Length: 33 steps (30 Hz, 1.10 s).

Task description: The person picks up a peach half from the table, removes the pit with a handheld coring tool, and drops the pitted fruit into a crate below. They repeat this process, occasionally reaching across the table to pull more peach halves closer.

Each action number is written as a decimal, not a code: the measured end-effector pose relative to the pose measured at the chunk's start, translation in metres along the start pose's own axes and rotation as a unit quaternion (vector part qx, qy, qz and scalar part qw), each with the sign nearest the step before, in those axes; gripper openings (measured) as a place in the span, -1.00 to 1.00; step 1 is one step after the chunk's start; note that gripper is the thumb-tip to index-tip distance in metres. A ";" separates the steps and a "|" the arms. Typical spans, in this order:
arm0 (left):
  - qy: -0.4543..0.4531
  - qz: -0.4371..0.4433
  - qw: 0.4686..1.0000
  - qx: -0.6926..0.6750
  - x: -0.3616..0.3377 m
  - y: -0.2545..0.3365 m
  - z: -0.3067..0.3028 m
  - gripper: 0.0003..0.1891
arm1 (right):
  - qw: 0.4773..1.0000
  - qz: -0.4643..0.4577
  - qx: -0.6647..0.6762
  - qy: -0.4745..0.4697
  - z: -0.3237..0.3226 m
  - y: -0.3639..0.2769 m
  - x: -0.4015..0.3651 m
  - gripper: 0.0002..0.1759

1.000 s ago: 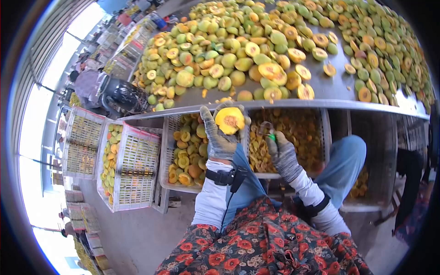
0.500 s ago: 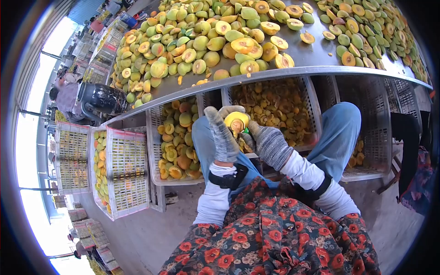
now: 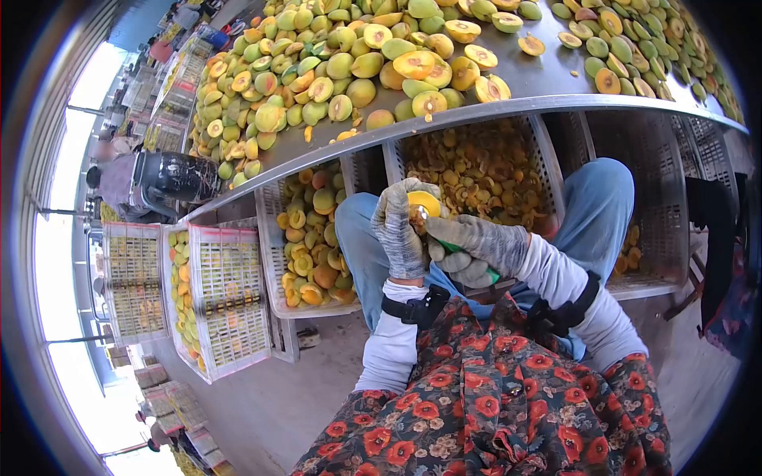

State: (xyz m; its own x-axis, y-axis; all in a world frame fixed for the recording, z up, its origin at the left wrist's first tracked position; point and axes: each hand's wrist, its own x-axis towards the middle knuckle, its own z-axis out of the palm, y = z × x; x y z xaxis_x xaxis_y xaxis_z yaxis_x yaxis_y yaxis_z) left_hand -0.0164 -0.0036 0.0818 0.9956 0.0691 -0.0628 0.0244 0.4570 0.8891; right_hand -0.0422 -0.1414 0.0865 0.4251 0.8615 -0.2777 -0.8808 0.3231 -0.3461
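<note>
Fruit half sits in the left hand, gripped near the upper end between gloved thumb and fingers, some yellow flesh showing. Right hand is closed around a green-handled tool, its fingertips just below and to the right of the fruit half; whether they touch it cannot be told. Both hands meet between the person's knees, in front of the worktop. Beyond them lies a crate of cut pieces, partly beneath the worktop's edge.
</note>
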 end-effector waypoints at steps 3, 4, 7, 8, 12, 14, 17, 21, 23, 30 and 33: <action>-0.138 -0.085 0.974 -0.160 0.008 0.003 0.002 -0.65 | 1.000 0.004 0.011 -0.017 0.014 -0.001 -0.008 -0.53; -0.096 -0.048 0.991 -0.076 0.009 0.000 0.001 -0.63 | 0.995 0.003 -0.085 0.061 0.023 -0.004 -0.011 -0.54; -0.001 -0.050 0.995 -0.089 0.018 -0.012 -0.001 -0.61 | 0.999 0.003 0.006 0.033 0.011 0.002 -0.001 -0.56; -0.026 -0.098 0.987 -0.125 0.018 -0.010 -0.005 -0.59 | 1.000 -0.004 0.010 0.001 0.008 -0.001 -0.005 -0.57; 0.004 -0.073 0.992 -0.100 0.020 -0.004 -0.013 -0.56 | 0.990 -0.058 -0.023 0.123 -0.046 -0.002 0.000 -0.60; -0.018 -0.085 0.994 -0.070 0.019 0.012 -0.013 -0.56 | 0.811 -0.191 -0.384 0.398 -0.077 -0.001 0.020 -0.65; -0.071 -0.168 0.977 -0.108 0.015 0.016 -0.022 -0.53 | 0.428 -0.242 -0.652 0.577 -0.089 0.017 0.026 -0.69; -0.127 -0.191 0.957 -0.180 0.019 -0.015 -0.040 -0.51 | 0.681 -0.344 -0.474 0.440 -0.041 0.005 0.033 -0.71; -0.044 -0.171 0.967 -0.187 0.013 -0.019 -0.035 -0.50 | 0.747 -0.370 -0.410 0.370 -0.024 0.006 0.034 -0.71; -0.033 -0.133 0.969 -0.203 0.011 -0.004 -0.026 -0.44 | 0.627 -0.235 -0.618 0.412 0.012 0.006 0.016 -0.59; 0.001 -0.103 0.986 -0.130 0.007 -0.005 -0.022 -0.32 | 0.612 -0.240 -0.649 0.384 0.017 0.008 0.022 -0.54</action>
State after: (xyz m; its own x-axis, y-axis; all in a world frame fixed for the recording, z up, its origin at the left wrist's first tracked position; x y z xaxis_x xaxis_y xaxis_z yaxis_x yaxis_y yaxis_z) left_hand -0.0112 0.0142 0.0665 0.9720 -0.0471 -0.2302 0.2011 0.6740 0.7108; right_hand -0.0437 -0.1127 0.0929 0.9810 0.1910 -0.0327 0.0783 -0.5452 -0.8346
